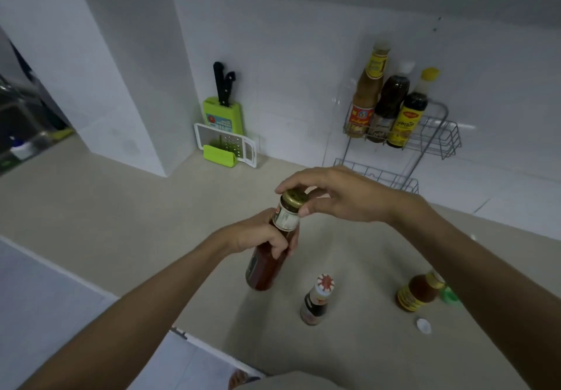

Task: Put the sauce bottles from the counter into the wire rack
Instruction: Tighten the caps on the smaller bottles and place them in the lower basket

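My left hand (pixel 263 238) grips the neck of a red sauce bottle (pixel 267 265), held tilted above the counter. My right hand (pixel 340 195) has its fingertips around the bottle's gold cap (pixel 294 197). On the counter stand a small dark bottle with a red-and-white cap (pixel 316 300) and, to the right, an orange-brown bottle with a yellow label (pixel 417 294), partly hidden by my right forearm. The wire rack (pixel 437 134) stands at the back right against the wall; its upper shelf holds three sauce bottles (pixel 385 104) at the left end.
A green knife holder with black knives (pixel 224 110) and a white-green grater (pixel 226 146) lean in the back corner. A small white cap (pixel 423 326) and a green lid (pixel 449 295) lie on the beige counter (pixel 121 207). The rack's lower shelf (pixel 379 174) shows behind my right hand.
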Motion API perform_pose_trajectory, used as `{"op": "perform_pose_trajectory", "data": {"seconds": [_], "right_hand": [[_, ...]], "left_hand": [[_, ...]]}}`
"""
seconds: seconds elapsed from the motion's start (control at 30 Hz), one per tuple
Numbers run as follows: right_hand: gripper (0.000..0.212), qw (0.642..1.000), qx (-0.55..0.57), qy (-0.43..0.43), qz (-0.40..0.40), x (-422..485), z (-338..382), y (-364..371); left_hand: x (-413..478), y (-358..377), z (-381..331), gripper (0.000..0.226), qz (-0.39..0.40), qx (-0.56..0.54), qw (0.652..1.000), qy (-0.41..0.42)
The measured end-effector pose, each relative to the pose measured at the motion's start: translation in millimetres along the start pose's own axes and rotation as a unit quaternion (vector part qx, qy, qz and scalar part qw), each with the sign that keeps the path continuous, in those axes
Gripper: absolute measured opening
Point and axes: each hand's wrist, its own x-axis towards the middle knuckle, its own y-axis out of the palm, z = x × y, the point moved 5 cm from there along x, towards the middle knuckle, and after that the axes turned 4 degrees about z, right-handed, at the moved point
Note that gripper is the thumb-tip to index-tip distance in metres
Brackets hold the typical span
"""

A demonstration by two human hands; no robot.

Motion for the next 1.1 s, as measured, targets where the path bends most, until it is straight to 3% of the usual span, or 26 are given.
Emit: {"op": "perform_pose_trajectory", "data": {"seconds": [0.07,0.13,0.2,0.27,0.33,0.37,0.47,0.53,0.6,0.63,0.7,0.8,0.9,0.97,1.03,1.1], "right_hand": [[0.037,0.993,-0.121,0.013,-0.006,-0.6,2.2,-7.8],[0.040,0.960,-0.277,-0.019,-0.037,-3.0,5.8,-3.1],[0.040,0.930,-0.353,-0.016,-0.097,-4.9,1.2,2.3],[0.040,0.921,-0.350,0.080,-0.153,-2.8,-7.1,1.1],[0.029,0.904,-0.334,0.218,-0.154,-0.6,-20.6,2.0],[0.019,0.891,-0.354,0.246,-0.138,2.6,-28.1,8.2],[0.034,0.910,-0.282,0.277,-0.124,-1.2,-45.9,24.1],[0.044,0.927,-0.135,0.318,-0.148,-11.4,-57.5,25.1],[0.041,0.920,-0.015,0.323,-0.222,-17.7,-64.9,18.5],[0.037,0.915,-0.007,0.318,-0.247,-18.9,-64.4,9.0],[0.032,0.917,-0.026,0.296,-0.267,-20.1,-64.6,-18.2],[0.031,0.934,-0.033,0.256,-0.246,-28.9,-63.5,-60.2],[0.030,0.940,0.047,0.219,-0.259,-33.8,-79.1,-89.2],[0.030,0.913,0.113,0.213,-0.328,-38.4,-88.0,-93.9],[0.026,0.877,0.171,0.223,-0.390,-45.7,-91.2,-71.7],[0.033,0.875,0.201,0.262,-0.354,-47.7,-101.9,-32.8]], "left_hand": [[5.0,2.8,-12.7,0.021,0.014,0.016,1.000,0.008],[11.9,7.1,-19.5,0.019,0.025,0.039,0.999,0.003],[19.7,10.3,-19.4,0.016,0.001,0.036,0.999,-0.003],[28.1,9.2,-13.9,0.011,-0.104,0.007,0.995,-0.003],[35.5,5.4,-6.9,0.010,-0.231,0.047,0.971,-0.029],[38.4,3.0,-3.2,0.011,-0.274,0.090,0.956,-0.053],[46.5,0.2,0.9,0.016,-0.266,0.157,0.946,-0.100],[51.7,3.7,0.6,0.015,-0.237,0.190,0.947,-0.106],[53.6,5.7,-11.4,0.018,-0.286,0.257,0.920,-0.076],[56.0,6.2,-20.1,0.022,-0.299,0.246,0.921,-0.039],[65.8,3.5,-32.3,0.039,-0.235,0.149,0.960,0.030],[69.2,-10.8,-32.5,0.073,-0.086,0.027,0.995,0.047],[82.3,-10.2,-17.6,0.071,-0.002,-0.004,1.000,0.015],[98.6,-4.5,-9.4,0.064,-0.055,-0.027,0.998,0.019],[104.0,-0.7,-4.2,0.069,-0.162,-0.016,0.987,0.018],[109.0,1.9,0.7,0.069,-0.219,0.015,0.975,0.018]]}}
